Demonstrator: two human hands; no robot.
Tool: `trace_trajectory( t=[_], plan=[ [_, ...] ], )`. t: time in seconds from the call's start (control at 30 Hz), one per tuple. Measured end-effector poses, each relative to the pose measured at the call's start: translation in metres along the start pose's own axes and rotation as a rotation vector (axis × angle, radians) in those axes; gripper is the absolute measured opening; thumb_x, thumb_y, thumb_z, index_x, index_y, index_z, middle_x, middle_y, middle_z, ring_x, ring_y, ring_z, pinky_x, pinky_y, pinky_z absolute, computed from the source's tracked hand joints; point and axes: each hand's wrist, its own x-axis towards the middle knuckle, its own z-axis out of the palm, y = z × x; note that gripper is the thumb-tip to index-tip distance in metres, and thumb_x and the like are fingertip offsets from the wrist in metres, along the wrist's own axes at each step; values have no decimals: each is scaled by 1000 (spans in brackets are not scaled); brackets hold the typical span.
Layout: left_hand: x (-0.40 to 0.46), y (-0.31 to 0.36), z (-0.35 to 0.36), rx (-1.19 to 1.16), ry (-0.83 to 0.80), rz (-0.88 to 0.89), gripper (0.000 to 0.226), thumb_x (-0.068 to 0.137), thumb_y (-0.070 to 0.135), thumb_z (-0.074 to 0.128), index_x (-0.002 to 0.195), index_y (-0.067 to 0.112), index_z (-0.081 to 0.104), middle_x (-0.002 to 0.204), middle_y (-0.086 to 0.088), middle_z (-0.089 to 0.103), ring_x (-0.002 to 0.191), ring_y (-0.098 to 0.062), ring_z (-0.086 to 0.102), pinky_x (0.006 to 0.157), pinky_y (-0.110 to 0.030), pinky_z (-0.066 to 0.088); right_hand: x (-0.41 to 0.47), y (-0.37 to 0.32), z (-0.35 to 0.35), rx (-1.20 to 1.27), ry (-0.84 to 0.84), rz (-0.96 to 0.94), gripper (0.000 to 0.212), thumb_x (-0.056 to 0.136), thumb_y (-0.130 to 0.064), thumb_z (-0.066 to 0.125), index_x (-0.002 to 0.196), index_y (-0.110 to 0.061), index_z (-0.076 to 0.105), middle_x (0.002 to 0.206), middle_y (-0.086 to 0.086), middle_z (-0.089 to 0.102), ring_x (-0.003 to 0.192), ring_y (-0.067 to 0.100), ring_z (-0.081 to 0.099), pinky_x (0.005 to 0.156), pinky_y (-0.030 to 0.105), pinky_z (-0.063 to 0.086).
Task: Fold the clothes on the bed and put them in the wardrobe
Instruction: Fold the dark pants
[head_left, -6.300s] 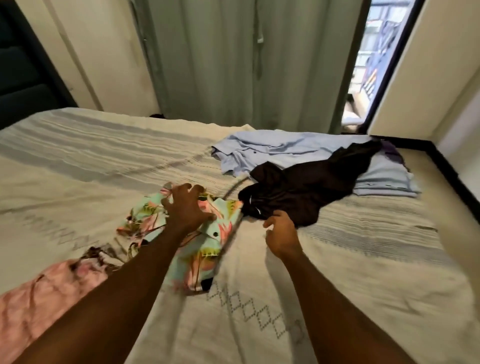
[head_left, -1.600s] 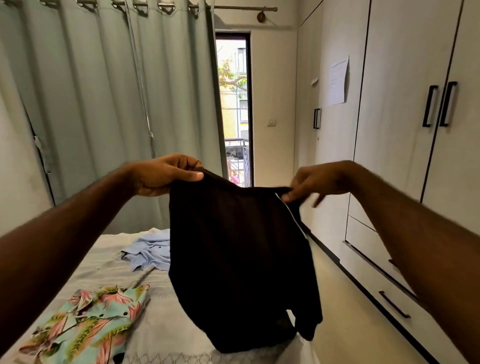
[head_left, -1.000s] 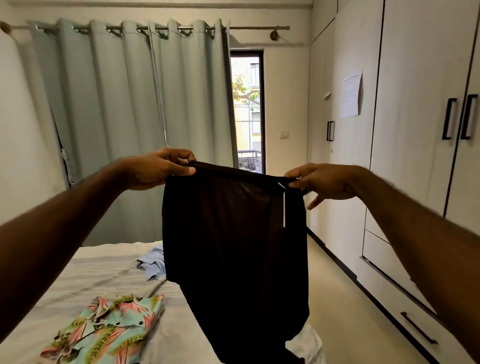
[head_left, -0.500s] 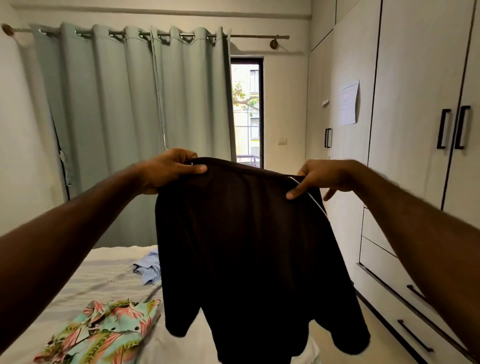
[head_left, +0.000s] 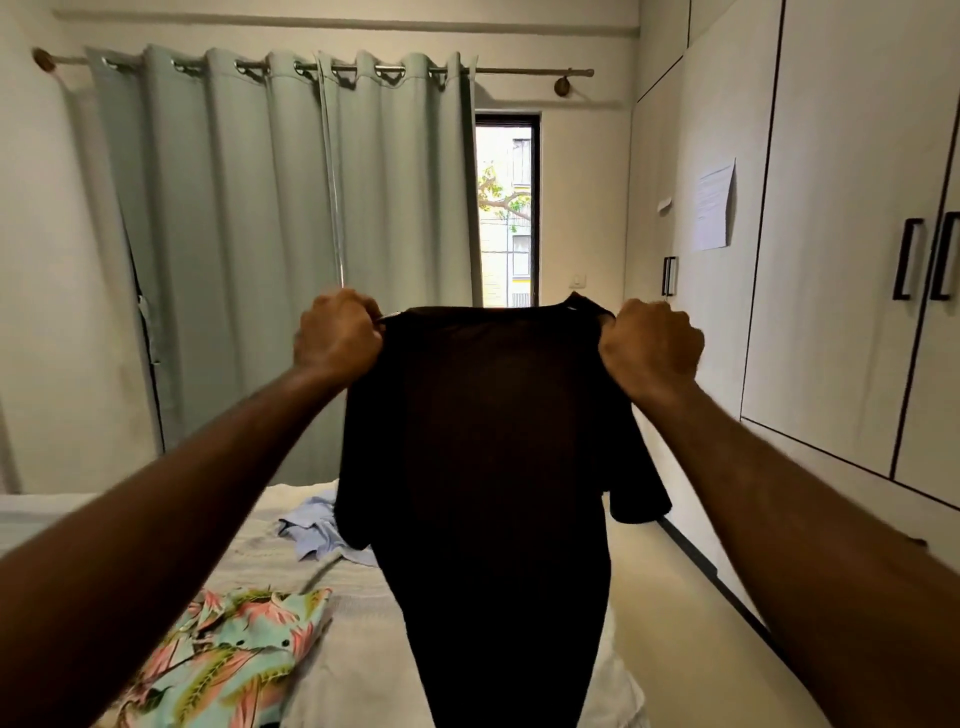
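A black T-shirt (head_left: 493, 467) hangs full length in the air over the bed (head_left: 358, 670), spread flat with both short sleeves dangling. My left hand (head_left: 335, 338) grips its left shoulder and my right hand (head_left: 649, 345) grips its right shoulder, both fists level at chest height. A folded floral shirt (head_left: 228, 654) lies on the bed at lower left. A crumpled light blue shirt (head_left: 311, 530) lies farther back, partly hidden by the black T-shirt. The white wardrobe (head_left: 831, 260) with black handles stands along the right wall, doors closed.
Pale green curtains (head_left: 260, 260) cover the far wall, with a narrow open window strip (head_left: 506, 208) beside them. A bare floor aisle (head_left: 701, 649) runs between the bed and the wardrobe. A paper sheet (head_left: 714, 208) is stuck on a wardrobe door.
The black T-shirt has swung round and now hangs straight and square. Both hands have shifted from pinching its top edge to fisting its shoulders, slightly wider apart.
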Motion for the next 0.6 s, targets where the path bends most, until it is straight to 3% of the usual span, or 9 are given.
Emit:
trace_trajectory(
  t=[0.07, 0.13, 0.2, 0.3, 0.37, 0.47, 0.53, 0.6],
  plan=[
    [-6, 9, 11, -343, 47, -212, 7, 94, 16, 67, 96, 18, 74, 92, -8, 69, 83, -30, 70, 81, -43, 61, -3, -10, 1, 211, -34, 214, 32, 105, -28, 46, 112, -3, 65, 111, 15, 66, 101, 36, 64, 72, 33, 40],
    [-14, 19, 19, -812, 33, -410, 9, 100, 13, 61, 95, 17, 67, 85, -6, 64, 65, -24, 70, 64, -39, 63, -4, -20, 6, 619, -32, 391, 28, 105, -26, 50, 105, -4, 67, 105, 14, 70, 91, 30, 70, 67, 33, 50],
    [-22, 22, 23, -994, 101, -321, 12, 103, 9, 55, 102, 13, 66, 81, -4, 66, 70, -23, 73, 69, -38, 64, -6, -27, 9, 941, 60, 374, 22, 104, -22, 53, 99, -8, 69, 93, 10, 74, 76, 20, 73, 71, 34, 62],
    [-29, 16, 19, -740, 288, 164, 24, 102, 7, 54, 123, 10, 66, 108, -3, 72, 102, -15, 70, 95, -30, 56, -14, -29, 2, 941, 264, 127, 19, 104, -15, 52, 110, -8, 69, 98, 5, 73, 88, 15, 70, 77, 9, 53],
    [-33, 12, 12, -622, 278, 380, 43, 103, 10, 53, 146, 11, 49, 134, -5, 63, 121, -12, 60, 107, -20, 45, -19, -33, -6, 922, 346, -66, 23, 103, -9, 50, 119, -8, 67, 106, 3, 71, 96, 12, 66, 79, -1, 44],
    [-35, 11, -7, -388, 270, 499, 69, 105, 26, 50, 162, 16, 12, 158, 9, 32, 144, -9, 30, 119, -26, 20, -21, -46, -22, 884, 358, -239, 34, 105, -10, 47, 136, -13, 61, 115, -5, 67, 102, 5, 61, 88, -4, 37],
    [-32, 9, -23, -215, 317, 528, 79, 102, 37, 47, 162, 17, -2, 162, 6, 27, 149, -13, 23, 121, -31, 9, -23, -53, -34, 819, 353, -276, 39, 106, -13, 47, 144, -16, 54, 104, -6, 65, 88, 4, 59, 81, -3, 39],
    [-31, 8, -44, -88, 365, 525, 85, 100, 44, 46, 161, 17, -7, 163, -3, 30, 151, -23, 25, 122, -37, 9, -26, -58, -45, 749, 377, -301, 42, 106, -14, 47, 147, -19, 50, 94, 1, 67, 78, 10, 59, 79, 11, 48]
  ],
)
